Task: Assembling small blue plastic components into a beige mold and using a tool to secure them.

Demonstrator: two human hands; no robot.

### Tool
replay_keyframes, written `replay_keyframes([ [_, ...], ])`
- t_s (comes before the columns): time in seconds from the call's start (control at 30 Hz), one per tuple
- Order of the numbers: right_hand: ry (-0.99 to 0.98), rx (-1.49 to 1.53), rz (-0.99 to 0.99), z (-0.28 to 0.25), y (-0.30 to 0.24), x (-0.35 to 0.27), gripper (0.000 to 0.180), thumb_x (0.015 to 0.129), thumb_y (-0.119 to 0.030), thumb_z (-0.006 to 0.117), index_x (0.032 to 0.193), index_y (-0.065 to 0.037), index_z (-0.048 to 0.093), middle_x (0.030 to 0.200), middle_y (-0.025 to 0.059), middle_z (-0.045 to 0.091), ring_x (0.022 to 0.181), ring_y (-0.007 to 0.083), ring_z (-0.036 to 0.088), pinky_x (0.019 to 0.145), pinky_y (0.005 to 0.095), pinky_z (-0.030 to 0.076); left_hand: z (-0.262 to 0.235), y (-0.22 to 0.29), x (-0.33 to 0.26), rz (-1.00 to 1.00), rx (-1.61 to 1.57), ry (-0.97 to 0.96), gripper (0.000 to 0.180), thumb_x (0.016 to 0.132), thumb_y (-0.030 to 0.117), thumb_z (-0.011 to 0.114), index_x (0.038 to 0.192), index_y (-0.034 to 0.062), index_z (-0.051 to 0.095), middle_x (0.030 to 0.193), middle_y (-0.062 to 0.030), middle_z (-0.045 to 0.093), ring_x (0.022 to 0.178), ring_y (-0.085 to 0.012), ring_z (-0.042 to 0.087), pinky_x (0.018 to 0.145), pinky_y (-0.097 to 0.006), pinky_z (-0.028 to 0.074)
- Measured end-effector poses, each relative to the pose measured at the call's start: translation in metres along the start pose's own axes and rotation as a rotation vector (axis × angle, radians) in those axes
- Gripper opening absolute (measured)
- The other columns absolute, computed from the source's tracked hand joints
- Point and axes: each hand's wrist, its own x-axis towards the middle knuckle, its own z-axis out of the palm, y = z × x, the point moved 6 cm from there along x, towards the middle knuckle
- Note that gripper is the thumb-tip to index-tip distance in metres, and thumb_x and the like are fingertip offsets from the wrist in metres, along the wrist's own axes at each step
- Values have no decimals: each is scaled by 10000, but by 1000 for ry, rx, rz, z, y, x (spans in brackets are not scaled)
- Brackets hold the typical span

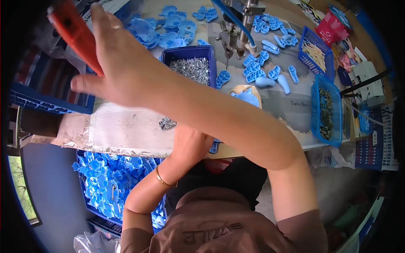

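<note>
My right arm reaches across the bench to the far left. At its end my right hand [122,63] grips a long red-orange tool [75,36], slightly blurred, whose exact kind I cannot make out. Below that forearm, at the bench's front edge, is my left hand [190,143], with a bracelet on its wrist. Its fingers are mostly hidden. A small blue plastic piece [214,147] shows right beside it. Just left of this hand lies a small heap of metal screws [167,123]. Beyond the forearm, a blue bear-shaped part [245,97] sits in a tan holder [257,90].
A dark blue bin [212,55] holds small metal pieces. Behind it lie blue plastic shells [173,31]. A metal machine head [242,38] stands over scattered blue parts [253,71]. Baskets [316,101] line the right. A crate of blue parts [109,181] stands below, left.
</note>
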Motion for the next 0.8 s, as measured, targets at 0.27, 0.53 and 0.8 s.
replay_keyframes([
  [0.27, -506, -141, 385, -21, 74, 26, 482, 778, -323, 789, 1070, 3, 589, 804, 155, 691, 701, 242, 700, 625, 359, 543, -51, -67, 36, -3, 358, 139, 66, 810, 161, 674, 809, 97, 689, 843, -39, 611, 831, -255, 555, 723, -388, 476],
  [0.53, -428, 11, 409, -83, 71, 2, 417, 808, -260, 783, 1076, -8, 587, 847, 73, 671, 721, 152, 653, 659, 302, 529, -14, -86, 90, 89, 474, -248, 196, 738, 280, 748, 739, 94, 687, 818, -55, 668, 932, -252, 599, 798, -370, 479],
  [0.8, -512, 30, 423, -104, 75, -5, 370, 859, -183, 735, 1135, 0, 570, 907, 46, 657, 783, 118, 626, 727, 267, 514, -21, -79, 83, 66, 413, -102, 227, 815, 292, 711, 793, 89, 612, 729, -89, 663, 780, -272, 659, 662, -401, 522],
])
